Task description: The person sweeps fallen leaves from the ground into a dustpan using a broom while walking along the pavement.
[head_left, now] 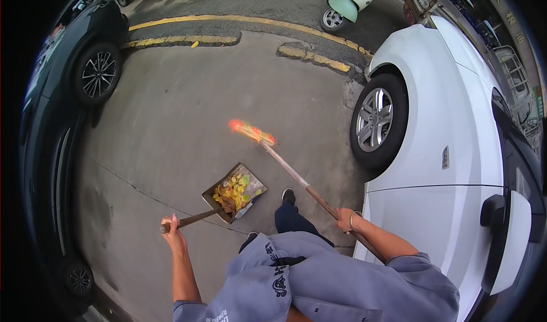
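My left hand (174,234) is wrapped round the wooden handle of a dustpan (256,186), near the handle's end. The square metal pan holds yellow and green leaves (232,190) with some brown ones. In my right hand (345,219) is the long handle of a broom (285,163), its lower part running back under my forearm. The broom's head, with red-orange bristles, is out ahead of the dustpan, over the grey pavement. I cannot tell whether the bristles touch the ground.
A white car (444,117) stands close on my right, its side mirror (513,242) sticking out. Along the left is a dark car (57,134). Ahead, broken yellow-painted kerbs (313,57) cross the pavement, a yellow leaf (195,44) by one. A pale green scooter (350,0) stands beyond.
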A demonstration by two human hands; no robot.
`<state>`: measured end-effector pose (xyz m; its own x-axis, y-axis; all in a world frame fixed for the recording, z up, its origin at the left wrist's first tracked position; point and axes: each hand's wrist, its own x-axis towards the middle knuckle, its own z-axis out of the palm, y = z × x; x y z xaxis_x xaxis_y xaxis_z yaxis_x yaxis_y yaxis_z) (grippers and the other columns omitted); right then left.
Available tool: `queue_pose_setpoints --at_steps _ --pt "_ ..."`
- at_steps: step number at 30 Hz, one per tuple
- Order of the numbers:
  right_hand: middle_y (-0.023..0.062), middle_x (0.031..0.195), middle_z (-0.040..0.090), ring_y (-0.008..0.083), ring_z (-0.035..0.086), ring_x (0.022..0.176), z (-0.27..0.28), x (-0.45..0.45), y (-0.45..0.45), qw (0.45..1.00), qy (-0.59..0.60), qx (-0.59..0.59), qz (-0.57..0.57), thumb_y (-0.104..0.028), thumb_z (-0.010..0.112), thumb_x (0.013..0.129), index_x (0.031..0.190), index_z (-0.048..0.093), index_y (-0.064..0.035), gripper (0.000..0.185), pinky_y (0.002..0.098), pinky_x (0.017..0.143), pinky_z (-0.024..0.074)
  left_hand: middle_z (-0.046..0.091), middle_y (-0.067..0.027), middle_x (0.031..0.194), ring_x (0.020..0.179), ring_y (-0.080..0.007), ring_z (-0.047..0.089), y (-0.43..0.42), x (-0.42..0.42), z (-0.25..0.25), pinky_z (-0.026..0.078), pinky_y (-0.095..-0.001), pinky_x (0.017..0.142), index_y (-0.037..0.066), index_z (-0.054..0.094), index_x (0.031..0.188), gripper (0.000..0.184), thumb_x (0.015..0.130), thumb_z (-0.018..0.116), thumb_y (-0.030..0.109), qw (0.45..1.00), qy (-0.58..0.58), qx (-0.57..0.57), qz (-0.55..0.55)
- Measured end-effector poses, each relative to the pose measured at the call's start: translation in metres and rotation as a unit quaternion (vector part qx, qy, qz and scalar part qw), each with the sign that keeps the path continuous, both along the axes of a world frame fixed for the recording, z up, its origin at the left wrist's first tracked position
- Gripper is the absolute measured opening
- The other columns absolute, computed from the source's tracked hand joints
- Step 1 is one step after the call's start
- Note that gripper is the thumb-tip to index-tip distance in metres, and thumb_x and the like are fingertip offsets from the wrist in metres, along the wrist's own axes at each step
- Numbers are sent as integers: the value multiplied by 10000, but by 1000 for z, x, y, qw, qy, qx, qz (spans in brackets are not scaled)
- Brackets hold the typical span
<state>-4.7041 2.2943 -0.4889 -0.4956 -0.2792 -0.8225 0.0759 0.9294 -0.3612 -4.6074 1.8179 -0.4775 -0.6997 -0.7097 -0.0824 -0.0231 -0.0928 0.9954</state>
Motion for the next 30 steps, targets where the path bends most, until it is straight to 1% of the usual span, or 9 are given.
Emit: queue_pose_setpoints --at_steps 4,5,9,11,12,15,20,23,30 --pt "210 787 547 306 551 728 -28 -98 -8 989 -40 143 -10 -88 486 615 773 556 55 224 369 610 446 355 -1 553 545 -100 359 25 -57 -4 319 -268 700 79 349 510 255 676 539 43 997 -63 -26 -42" --pt "210 787 547 306 551 728 -35 -109 -10 989 -41 143 -16 -88 486 615 773 556 55 224 369 610 446 364 -1 549 539 -97 365 31 -73 -4 327 -304 802 76 360 513 243 676 539 52 993 -101 -34 -56" --pt "181 609 554 254 568 547 -62 -131 -16 987 -37 128 91 -82 493 616 658 549 49 149 309 502 454 373 -1 549 547 -98 373 49 -122 -23 347 -274 735 77 365 518 238 674 544 58 990 -99 -55 -86" --pt "120 529 533 202 528 439 -44 -121 -20 987 -146 59 37 -91 507 616 657 523 12 112 284 413 423 363 5 543 537 -97 359 55 -133 -33 343 -245 629 79 354 516 248 675 544 56 993 -107 -23 -44" --pt "76 498 493 155 485 405 -44 -116 -9 967 -230 -36 -106 -92 507 622 663 492 -16 87 262 378 397 354 7 549 540 -95 351 55 -142 -36 312 -232 556 84 343 516 259 673 545 49 996 -82 -34 -31" --pt "-20 456 381 44 387 366 -6 -110 11 843 -409 -175 -302 -90 505 642 683 406 -75 108 208 317 340 343 8 553 547 -93 343 43 -168 -29 302 -230 547 90 332 520 265 673 542 38 1000 -10 -3 -7" --pt "40 485 470 109 450 360 24 -132 -4 966 -172 -102 -161 -123 502 655 704 428 -28 130 241 339 371 337 13 555 551 -87 346 20 -203 -8 328 -228 579 100 339 530 248 682 523 30 997 8 24 71" --pt "94 539 534 181 529 447 10 -173 9 992 -86 -58 -74 -172 508 641 717 461 -6 189 291 480 417 344 13 568 561 -88 352 13 -227 -5 330 -227 582 102 346 530 244 686 524 40 994 18 28 106" --pt "100 545 538 185 547 487 -11 -281 61 994 -69 25 -84 -185 502 648 724 482 -13 189 291 502 428 370 14 573 549 -84 357 4 -294 14 303 -219 523 91 371 572 186 699 496 35 975 17 9 219"
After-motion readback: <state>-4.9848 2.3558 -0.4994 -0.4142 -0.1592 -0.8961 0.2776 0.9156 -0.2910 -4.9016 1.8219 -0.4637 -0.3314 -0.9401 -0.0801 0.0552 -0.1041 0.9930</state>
